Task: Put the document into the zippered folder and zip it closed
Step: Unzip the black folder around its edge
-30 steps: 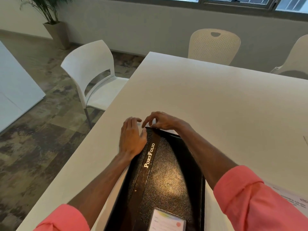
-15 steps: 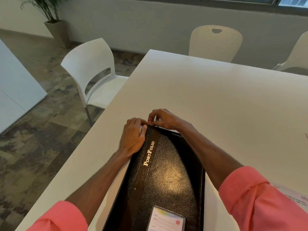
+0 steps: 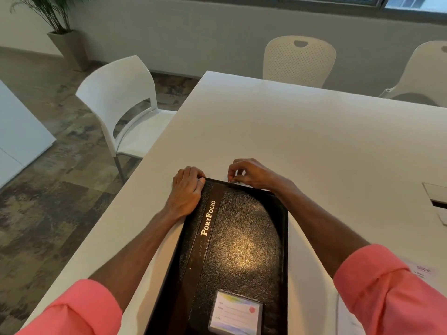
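Observation:
A black zippered folder marked "PortFolio" lies closed on the white table right in front of me, with a label card at its near end. My left hand presses down on and grips the folder's far left corner. My right hand is at the folder's far edge, thumb and fingers pinched together on what looks like the zipper pull, which is too small to see clearly. A printed sheet shows on the table by my right sleeve, mostly hidden.
A white chair stands at the table's left side and two cream chairs at the far side. A potted plant is in the far left corner. A cable hatch sits in the tabletop at the right.
My right hand has slid to the right along the folder's far edge, away from my left hand. My left hand has curled tighter on the far left corner.

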The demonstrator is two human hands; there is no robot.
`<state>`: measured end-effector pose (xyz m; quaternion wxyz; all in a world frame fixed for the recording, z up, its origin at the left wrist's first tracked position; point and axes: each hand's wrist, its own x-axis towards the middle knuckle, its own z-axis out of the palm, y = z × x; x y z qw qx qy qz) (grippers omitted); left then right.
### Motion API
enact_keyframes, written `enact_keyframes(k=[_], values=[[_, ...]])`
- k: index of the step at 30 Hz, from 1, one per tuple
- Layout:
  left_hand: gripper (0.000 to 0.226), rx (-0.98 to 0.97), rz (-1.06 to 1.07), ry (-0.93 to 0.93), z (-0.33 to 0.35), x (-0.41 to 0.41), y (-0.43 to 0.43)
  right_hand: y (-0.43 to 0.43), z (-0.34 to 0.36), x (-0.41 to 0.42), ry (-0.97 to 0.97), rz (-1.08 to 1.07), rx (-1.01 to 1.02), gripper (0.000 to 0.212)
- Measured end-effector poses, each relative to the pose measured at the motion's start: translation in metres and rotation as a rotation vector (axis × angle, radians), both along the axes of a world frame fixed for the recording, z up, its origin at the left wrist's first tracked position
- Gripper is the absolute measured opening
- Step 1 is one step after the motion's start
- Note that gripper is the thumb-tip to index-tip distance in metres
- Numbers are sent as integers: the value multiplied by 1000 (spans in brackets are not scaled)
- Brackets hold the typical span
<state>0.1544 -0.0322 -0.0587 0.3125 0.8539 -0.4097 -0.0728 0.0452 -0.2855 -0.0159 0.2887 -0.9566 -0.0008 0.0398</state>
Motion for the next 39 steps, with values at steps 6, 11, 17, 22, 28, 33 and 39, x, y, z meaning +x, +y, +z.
enact_keyframes(k=[6,11,17,22,28,33,39], values=[[18,29,3,-141,2,-2,1,-17,1,-47,-10,-115,-42,6],[16,74,-22,-347,5,-3,1,-24,-1,-94,-50,-290,-119,8],[30,215,17,-417,11,-14,-7,-28,-5,-147,-101,-469,-206,4],[55,189,-245,-443,25,-65,-51,-14,-13,-158,-165,-607,-197,11],[51,196,-388,-318,14,-130,-99,3,-15,-160,-194,-762,-227,11],[46,112,-350,-207,4,-139,-102,16,-18,-168,-195,-835,-223,11],[43,108,-336,-195,3,-137,-101,26,-20,-191,-193,-892,-240,10]])
